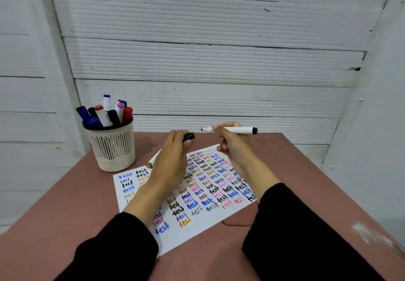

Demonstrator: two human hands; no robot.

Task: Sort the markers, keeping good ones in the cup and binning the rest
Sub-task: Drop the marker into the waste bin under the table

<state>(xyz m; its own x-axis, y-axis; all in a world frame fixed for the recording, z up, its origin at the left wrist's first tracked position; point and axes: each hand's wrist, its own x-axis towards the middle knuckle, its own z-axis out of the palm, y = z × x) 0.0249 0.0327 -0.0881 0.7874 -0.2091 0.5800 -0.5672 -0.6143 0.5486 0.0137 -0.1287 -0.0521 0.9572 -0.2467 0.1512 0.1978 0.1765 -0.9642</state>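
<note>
Two hands curl shut: right hand (230, 142) holds an uncapped marker (238, 130), left hand (175, 149) pinches its black cap (189, 136).

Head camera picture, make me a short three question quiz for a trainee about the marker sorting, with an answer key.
1. True or false: the marker in the right hand is capped.
2. What does the left hand pinch? A) black cap B) red marker C) the paper's corner
3. Fill in: the word written all over the paper is ____.

Key: 1 false, its tip is bare. 2 A. 3 test.
</note>
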